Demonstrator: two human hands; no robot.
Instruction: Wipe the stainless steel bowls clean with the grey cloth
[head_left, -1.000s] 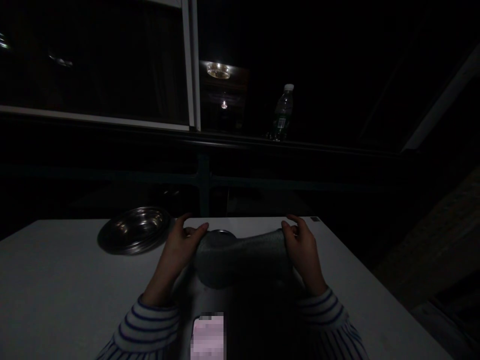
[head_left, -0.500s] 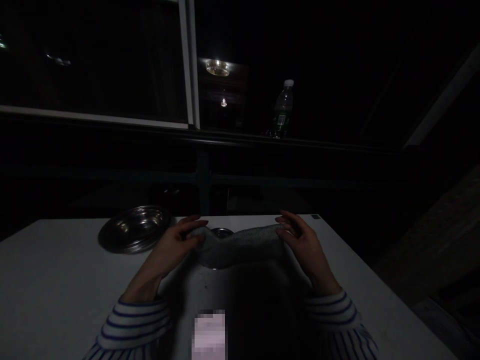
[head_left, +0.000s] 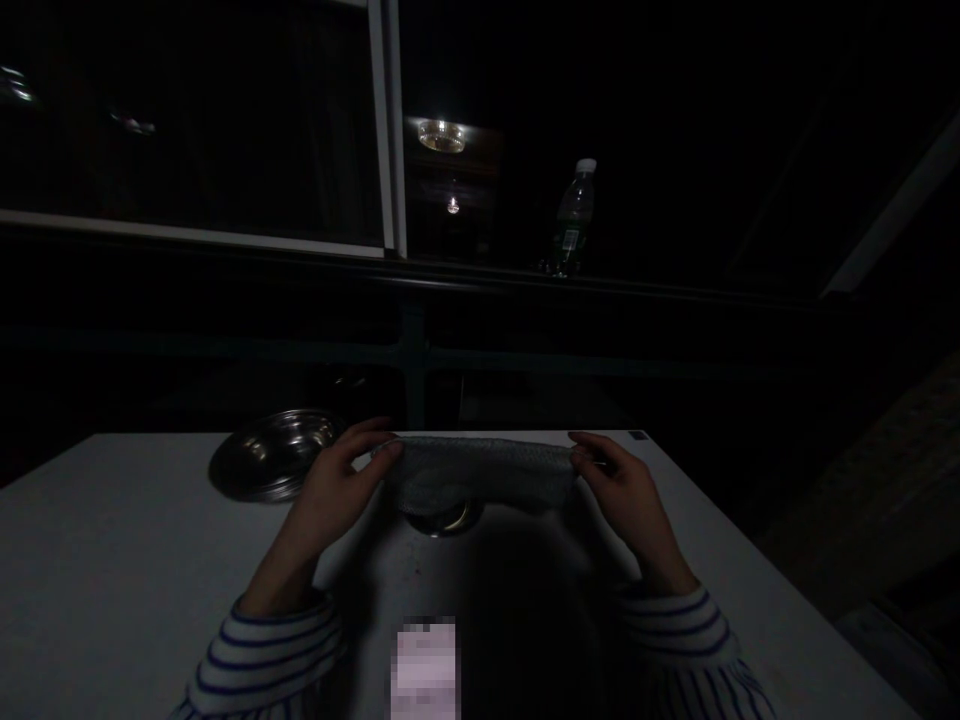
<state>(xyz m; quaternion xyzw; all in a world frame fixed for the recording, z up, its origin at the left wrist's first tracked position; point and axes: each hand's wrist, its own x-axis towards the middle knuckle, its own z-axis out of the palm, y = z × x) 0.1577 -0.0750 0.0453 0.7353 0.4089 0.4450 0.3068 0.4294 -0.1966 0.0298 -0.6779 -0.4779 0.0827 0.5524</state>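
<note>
Cloth (head_left: 487, 475) with ends in left fingers (head_left: 367, 439) and right fingers (head_left: 602, 445)

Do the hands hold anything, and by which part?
A grey cloth, pinched near its upper corners: left hand at one, right hand at the other.

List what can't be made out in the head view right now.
Head view, throughout:
Small metal dish: its far part is hidden behind the grey cloth, so whatever it may hold can't be told.
Metal bowl: its right side is partly covered by the left hand.
Pink rectangular item: pixelated and cut off by the bottom edge.
Bottle: label print too small and dark to read.
</note>
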